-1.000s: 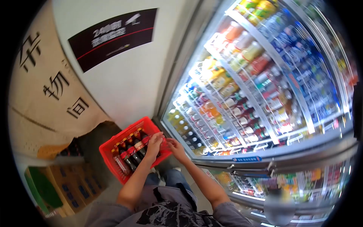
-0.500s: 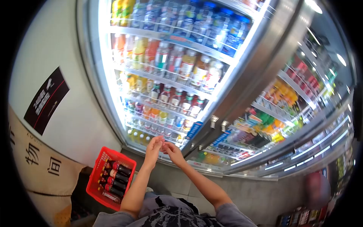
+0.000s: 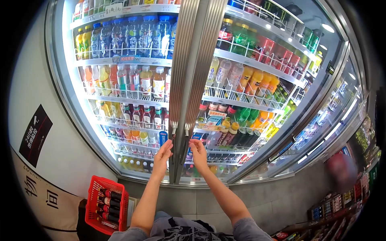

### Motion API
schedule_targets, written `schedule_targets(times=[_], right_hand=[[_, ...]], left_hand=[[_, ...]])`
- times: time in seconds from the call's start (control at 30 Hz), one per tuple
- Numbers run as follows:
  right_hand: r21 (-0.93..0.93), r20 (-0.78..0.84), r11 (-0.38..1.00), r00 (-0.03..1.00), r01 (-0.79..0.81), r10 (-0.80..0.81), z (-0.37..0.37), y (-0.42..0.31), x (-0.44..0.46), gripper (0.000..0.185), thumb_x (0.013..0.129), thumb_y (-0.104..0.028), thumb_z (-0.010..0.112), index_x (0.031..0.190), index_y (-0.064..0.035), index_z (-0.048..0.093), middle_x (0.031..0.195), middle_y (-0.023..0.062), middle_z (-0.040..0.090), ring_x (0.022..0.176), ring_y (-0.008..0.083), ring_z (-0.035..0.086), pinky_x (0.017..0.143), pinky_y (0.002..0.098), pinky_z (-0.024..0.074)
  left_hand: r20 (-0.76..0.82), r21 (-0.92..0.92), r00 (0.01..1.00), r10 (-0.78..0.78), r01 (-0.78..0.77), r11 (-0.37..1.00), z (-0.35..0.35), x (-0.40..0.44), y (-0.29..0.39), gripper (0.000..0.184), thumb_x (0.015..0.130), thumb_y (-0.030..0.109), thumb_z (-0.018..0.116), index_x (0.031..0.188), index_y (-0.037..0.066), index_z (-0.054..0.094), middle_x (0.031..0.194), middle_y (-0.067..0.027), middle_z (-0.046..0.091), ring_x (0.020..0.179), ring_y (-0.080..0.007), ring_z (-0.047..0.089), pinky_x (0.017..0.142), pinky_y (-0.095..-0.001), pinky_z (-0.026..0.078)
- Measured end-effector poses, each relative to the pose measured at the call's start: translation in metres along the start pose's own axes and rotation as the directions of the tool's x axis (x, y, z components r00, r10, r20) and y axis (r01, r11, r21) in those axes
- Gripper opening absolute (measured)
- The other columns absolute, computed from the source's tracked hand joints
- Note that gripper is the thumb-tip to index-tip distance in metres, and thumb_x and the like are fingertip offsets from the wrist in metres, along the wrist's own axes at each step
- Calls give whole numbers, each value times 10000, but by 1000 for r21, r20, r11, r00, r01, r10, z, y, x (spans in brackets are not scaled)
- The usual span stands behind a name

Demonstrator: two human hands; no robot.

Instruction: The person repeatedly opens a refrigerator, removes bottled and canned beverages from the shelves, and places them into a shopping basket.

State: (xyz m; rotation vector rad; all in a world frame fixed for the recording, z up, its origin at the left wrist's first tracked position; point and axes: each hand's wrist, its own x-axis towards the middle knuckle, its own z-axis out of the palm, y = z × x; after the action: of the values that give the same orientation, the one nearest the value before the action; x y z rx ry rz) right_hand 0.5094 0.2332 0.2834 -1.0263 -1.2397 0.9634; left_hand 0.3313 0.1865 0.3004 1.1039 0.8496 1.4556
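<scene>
Both hands are up at the seam between two glass fridge doors, so the step in hand reads as a reach toward their edges. The left hand [image 3: 162, 156] is flat and loosely spread, fingertips just beside the left door's steel edge [image 3: 181, 60]; the right hand [image 3: 198, 154] has its fingers half bent, close to the right door's steel edge [image 3: 201, 68]. Neither shows anything in its grasp, and whether either touches metal I cannot tell. One blue label [image 3: 163, 138] sits just above the left fingers; the other [image 3: 196, 137] is partly behind the right ones. Shelved bottles stand beyond, up and away from both. Low to the left of the fingers, well apart, is a red basket [image 3: 91, 199] of dark bottles [image 3: 113, 203]. Gripping either edge would call for curling the fingers firmly around it.
</scene>
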Motion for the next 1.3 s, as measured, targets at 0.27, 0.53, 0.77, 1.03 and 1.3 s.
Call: schedule_targets(times=[0.27,0.53,0.77,1.03,1.3], right_hand=[[-94,125,995,991,-31,43,10,-9,8,275,985,-230,563,1131,-1,605,1019,72,650,928,122,593,821,261,462],[-85,123,973,967,-216,225,31,4,36,476,968,-460,550,877,-2,647,766,25,632,724,73,541,645,256,437],[1,-64,989,987,-145,145,51,10,35,377,961,-330,585,799,1,665,689,13,639,647,61,552,574,263,418],[-91,-292,971,938,-221,187,63,19,41,346,862,-237,592,646,33,615,567,35,581,545,90,525,493,294,385],[-215,-392,955,913,-207,109,70,16,40,401,858,-250,592,622,69,537,501,81,476,515,117,453,496,369,352]], left_hand=[[17,-16,999,-41,41,999,8,1,6,377,1000,128,458,1369,55,491,1363,-77,542,1206,-180,544,944,-304,429],[153,17,987,-57,55,998,5,39,15,273,1003,114,447,1243,59,564,1168,-42,616,1037,-128,580,876,-274,442],[208,-23,973,-101,108,994,-4,53,3,265,1007,116,452,1237,38,559,1123,-48,611,1045,-129,562,886,-274,445],[316,-37,942,-114,132,991,-17,53,6,319,996,128,452,1305,74,515,1180,-43,570,1077,-136,535,887,-294,440],[256,-59,954,-154,174,983,-47,18,20,342,973,103,463,1311,83,516,1173,-46,575,1053,-143,556,872,-285,439]])
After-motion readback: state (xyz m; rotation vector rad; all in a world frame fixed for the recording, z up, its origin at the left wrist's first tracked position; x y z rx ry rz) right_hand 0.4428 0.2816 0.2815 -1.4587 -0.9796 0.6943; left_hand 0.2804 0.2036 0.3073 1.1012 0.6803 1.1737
